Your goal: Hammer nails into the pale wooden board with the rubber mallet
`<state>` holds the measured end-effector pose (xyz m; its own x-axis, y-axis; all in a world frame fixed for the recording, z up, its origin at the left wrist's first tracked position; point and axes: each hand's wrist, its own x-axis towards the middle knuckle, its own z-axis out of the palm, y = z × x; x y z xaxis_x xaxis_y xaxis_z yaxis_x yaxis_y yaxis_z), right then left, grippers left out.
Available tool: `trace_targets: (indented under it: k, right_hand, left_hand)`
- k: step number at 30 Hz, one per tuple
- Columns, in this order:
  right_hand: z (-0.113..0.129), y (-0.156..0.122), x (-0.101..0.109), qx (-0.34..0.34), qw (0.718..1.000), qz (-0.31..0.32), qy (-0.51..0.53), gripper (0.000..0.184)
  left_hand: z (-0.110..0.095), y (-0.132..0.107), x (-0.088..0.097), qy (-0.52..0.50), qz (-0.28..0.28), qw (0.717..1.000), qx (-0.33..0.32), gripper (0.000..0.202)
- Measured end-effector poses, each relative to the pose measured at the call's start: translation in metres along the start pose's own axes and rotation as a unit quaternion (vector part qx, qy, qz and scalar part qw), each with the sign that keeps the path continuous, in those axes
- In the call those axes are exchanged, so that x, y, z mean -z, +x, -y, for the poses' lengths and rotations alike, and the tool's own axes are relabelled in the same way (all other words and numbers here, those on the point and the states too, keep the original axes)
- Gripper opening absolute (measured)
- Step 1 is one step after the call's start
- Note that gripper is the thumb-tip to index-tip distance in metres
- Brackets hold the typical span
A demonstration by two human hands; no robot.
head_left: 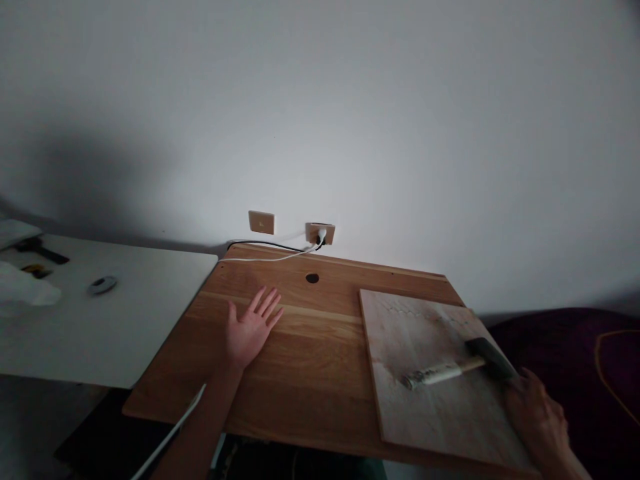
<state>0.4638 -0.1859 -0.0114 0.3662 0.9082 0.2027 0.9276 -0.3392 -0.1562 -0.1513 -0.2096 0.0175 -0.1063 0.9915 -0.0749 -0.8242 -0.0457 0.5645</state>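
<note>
The left hand (250, 330) is empty over the wooden desk (300, 383), palm up, all 5 digits spread. The right hand (537, 407), partly curled, is at the head of a hammer (468, 365) lying on the pale board (425, 420); I cannot tell whether it grips. The hammer looks stiff, sturdy and head-heavy; its handle should give the surest hold. The right fingertips are hard to make out.
</note>
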Motion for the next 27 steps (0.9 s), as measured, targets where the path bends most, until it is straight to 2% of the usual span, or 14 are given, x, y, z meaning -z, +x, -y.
trace_targets:
  k: [3,5,7,9,11,14,17,19,21,25,27]
  right_hand:
    - [0.019,-0.012,0.002,-0.027,1.000,0.012,0.002,0.071]
    - [0.034,-0.025,-0.002,0.019,0.999,-0.013,0.023,0.066]
    - [0.050,-0.039,-0.008,0.094,0.993,-0.048,0.057,0.061]
    - [0.065,-0.053,-0.015,0.137,0.986,-0.052,0.080,0.057]
    - [0.077,-0.064,-0.018,0.147,0.982,-0.032,0.113,0.052]
    - [0.090,-0.070,-0.016,0.164,0.969,0.031,0.181,0.048]
    - [0.103,-0.060,-0.006,0.223,0.948,0.055,0.219,0.044]
    - [0.118,-0.049,0.005,0.243,0.943,0.040,0.222,0.041]
    - [0.144,-0.037,0.017,0.237,0.944,0.035,0.228,0.040]
    - [0.209,-0.019,0.033,0.272,0.942,0.089,0.176,0.036]
    - [0.237,-0.015,0.035,0.299,0.934,0.102,0.166,0.036]
  left_hand:
    - [0.001,0.002,0.003,0.089,0.008,0.996,-0.019,0.089]
    - [0.002,0.002,0.003,0.130,0.010,0.991,-0.028,0.090]
    - [0.003,0.002,0.001,0.158,0.013,0.987,-0.032,0.091]
    - [0.003,0.001,-0.001,0.169,0.016,0.985,-0.036,0.091]
    - [0.004,-0.001,-0.004,0.158,0.006,0.986,-0.044,0.089]
    - [0.004,-0.003,-0.001,0.145,-0.028,0.987,-0.066,0.083]
    - [0.004,-0.003,0.010,0.228,-0.063,0.968,-0.081,0.069]
    - [0.004,-0.001,0.016,0.338,-0.082,0.933,-0.096,0.056]
    - [0.004,0.003,0.016,0.452,-0.078,0.879,-0.130,0.044]
    - [0.012,0.009,0.002,0.615,-0.004,0.757,-0.220,0.030]
    - [0.020,0.011,-0.003,0.646,0.017,0.721,-0.250,0.027]
